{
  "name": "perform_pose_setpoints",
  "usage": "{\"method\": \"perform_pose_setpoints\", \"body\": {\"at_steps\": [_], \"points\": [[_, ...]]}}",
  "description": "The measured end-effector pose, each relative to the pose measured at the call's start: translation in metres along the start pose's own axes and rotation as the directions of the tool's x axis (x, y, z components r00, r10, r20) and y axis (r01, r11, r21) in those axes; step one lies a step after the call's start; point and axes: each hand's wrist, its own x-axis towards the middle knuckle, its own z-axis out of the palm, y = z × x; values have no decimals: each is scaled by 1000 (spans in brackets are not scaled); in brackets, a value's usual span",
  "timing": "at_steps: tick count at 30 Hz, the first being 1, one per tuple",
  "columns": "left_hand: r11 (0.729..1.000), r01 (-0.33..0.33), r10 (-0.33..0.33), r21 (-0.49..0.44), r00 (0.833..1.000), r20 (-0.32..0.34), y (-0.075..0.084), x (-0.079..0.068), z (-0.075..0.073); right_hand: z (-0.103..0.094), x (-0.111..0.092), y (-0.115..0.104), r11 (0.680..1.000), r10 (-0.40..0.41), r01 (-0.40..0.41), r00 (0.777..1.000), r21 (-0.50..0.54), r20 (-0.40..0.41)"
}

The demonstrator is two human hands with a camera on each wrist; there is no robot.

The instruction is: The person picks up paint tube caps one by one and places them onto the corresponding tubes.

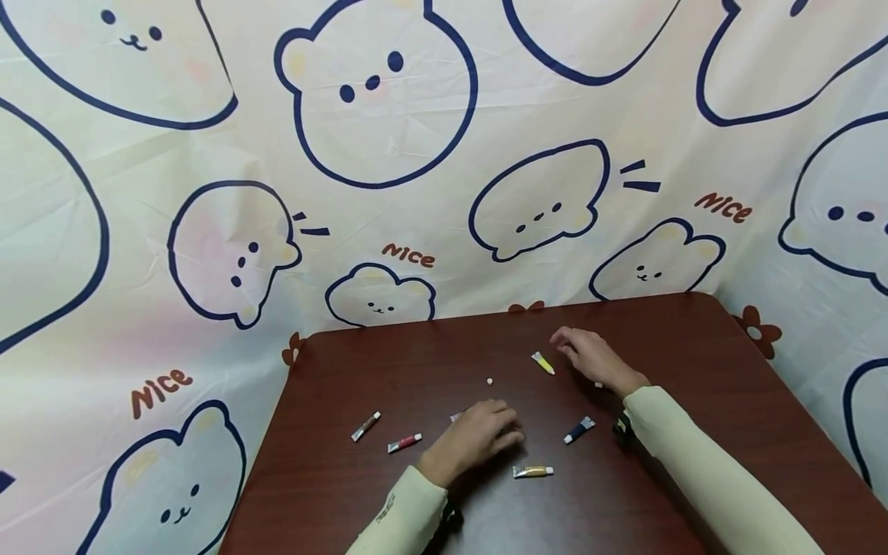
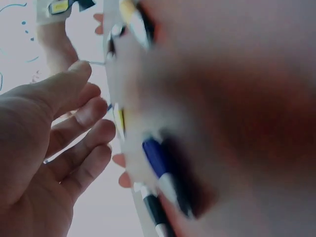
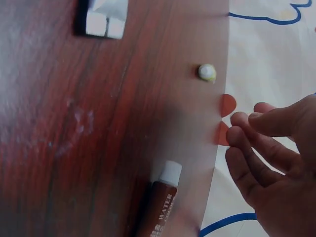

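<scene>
My left hand [image 1: 475, 435] hovers over the table with fingers loosely bent and nothing in them. A small tube end [image 1: 455, 416] peeks out beside it, mostly hidden. Ahead of its palm lie a gold paint tube [image 1: 533, 472] and a dark blue paint tube [image 1: 579, 430]. The right hand [image 1: 590, 356] is farther back, beside a yellow paint tube [image 1: 543, 363], its fingers relaxed and apart from it. In the right wrist view, a brown tube marked WATER [image 3: 160, 210] with a white cap lies below that hand [image 3: 276, 153]. The left wrist view shows a blurred blue tube [image 2: 165, 173].
A red tube [image 1: 405, 443] and a brown tube [image 1: 365, 426] lie to the left. One small white piece [image 1: 489, 381] sits mid-table, another [image 1: 599, 384] by the right wrist. Behind the dark wooden table [image 1: 333, 493] hangs a printed cloth [image 1: 444, 223].
</scene>
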Motion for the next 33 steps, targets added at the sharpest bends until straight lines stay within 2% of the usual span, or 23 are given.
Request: {"method": "perform_pose_setpoints", "body": {"at_steps": [7, 13, 20, 25, 28, 33], "points": [[991, 134, -133, 13, 991, -17, -16, 9, -7, 1, 2, -4, 997, 10, -5, 998, -73, 67], [985, 172, -170, 21, 982, -79, -27, 14, -2, 4, 4, -5, 994, 7, -1, 998, -106, 63], [971, 237, -232, 15, 961, -149, -38, 19, 6, 6, 7, 1, 994, 24, -16, 997, -105, 70], [968, 251, -246, 3, 951, -189, -46, 22, 6, 8, 6, 3, 992, 13, -3, 997, -127, 79], [964, 266, -261, -1, 946, -191, -51, 25, 5, 10, 5, 3, 985, -13, 24, 998, -168, 65], [945, 328, -325, -6, 932, -164, -56, 30, 5, 12, 6, 3, 973, -58, 67, 997, -220, 49]]}}
